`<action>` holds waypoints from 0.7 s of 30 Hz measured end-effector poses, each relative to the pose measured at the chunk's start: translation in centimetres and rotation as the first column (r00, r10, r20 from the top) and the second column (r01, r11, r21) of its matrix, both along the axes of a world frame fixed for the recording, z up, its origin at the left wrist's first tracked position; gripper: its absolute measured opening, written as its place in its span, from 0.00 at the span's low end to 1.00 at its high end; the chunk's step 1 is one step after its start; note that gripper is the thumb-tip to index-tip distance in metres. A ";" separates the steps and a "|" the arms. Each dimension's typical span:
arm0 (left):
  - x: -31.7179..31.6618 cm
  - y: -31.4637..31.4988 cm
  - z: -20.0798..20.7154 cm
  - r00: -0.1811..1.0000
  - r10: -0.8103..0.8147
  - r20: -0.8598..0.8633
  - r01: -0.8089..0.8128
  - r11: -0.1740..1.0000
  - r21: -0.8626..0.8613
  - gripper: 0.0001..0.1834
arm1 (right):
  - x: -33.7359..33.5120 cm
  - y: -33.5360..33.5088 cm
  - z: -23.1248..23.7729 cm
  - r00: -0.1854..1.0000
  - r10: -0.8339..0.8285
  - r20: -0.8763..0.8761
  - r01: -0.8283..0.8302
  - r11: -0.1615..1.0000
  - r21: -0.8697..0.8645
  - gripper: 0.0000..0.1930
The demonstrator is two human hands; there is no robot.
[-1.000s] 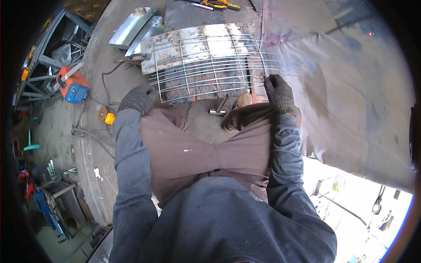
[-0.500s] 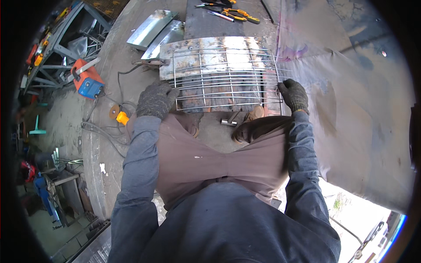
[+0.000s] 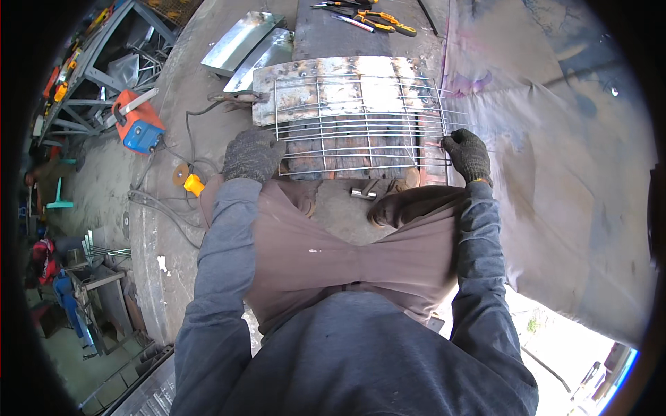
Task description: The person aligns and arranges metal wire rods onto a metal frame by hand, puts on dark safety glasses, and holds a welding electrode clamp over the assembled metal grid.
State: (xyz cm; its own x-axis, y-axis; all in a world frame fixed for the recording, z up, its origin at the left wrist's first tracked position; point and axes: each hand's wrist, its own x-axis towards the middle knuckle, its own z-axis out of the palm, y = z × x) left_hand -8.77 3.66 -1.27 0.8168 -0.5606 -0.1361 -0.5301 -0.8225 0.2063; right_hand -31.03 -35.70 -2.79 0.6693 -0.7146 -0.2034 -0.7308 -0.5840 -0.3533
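Note:
A wire grid [image 3: 340, 148] of thin crossing metal rods lies in front of me, over a scorched steel plate [image 3: 291, 78] and darker boards beneath. My left hand [image 3: 251, 158], in a dark knitted glove, is closed at the grid's left end rod; its fingertips are partly hidden. At the opposite end, my gloved right hand [image 3: 469, 155] pinches the right end rod between thumb and fingers. Several rod ends stick out past that side. Below the grid, a hammer [image 3: 363, 193] rests on the ground between my feet.
Two shiny bent sheet-metal pieces [image 3: 243, 43] lie at the far left of the plate. Pliers [image 3: 388, 25] and other hand tools sit at the back. An orange-and-blue machine [image 3: 141, 123] with cables stands left, near a yellow tool with a disc [image 3: 193, 184]. Grey sheeting [image 3: 569, 194] covers the right.
My left hand has shifted slightly right along with its forearm. My right hand stays on the grid's right end, which has moved a little right and nearer me.

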 end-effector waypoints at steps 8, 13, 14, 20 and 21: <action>-0.6 -0.8 1.1 1.000 0.008 -0.030 -0.008 1.000 0.004 0.17 | -0.6 0.0 0.2 0.999 -0.035 0.035 0.036 0.998 -0.049 0.22; -0.6 0.2 0.6 0.999 -0.026 0.024 0.029 0.993 -0.110 0.17 | -0.7 0.6 0.0 0.998 -0.025 0.060 0.029 0.998 -0.064 0.21; -0.7 0.1 0.5 0.999 -0.030 0.023 0.032 0.993 -0.113 0.17 | -0.8 0.6 -0.1 0.998 -0.029 0.060 0.033 0.997 -0.066 0.21; -1.1 -0.1 0.5 0.987 0.015 0.163 0.005 0.993 -0.119 0.16 | -1.2 1.1 0.2 0.994 0.007 0.109 0.010 0.989 -0.151 0.20; -1.1 -0.1 0.5 0.983 0.023 0.182 0.001 0.991 -0.130 0.15 | -1.2 1.2 0.3 0.993 0.004 0.117 0.015 0.987 -0.161 0.20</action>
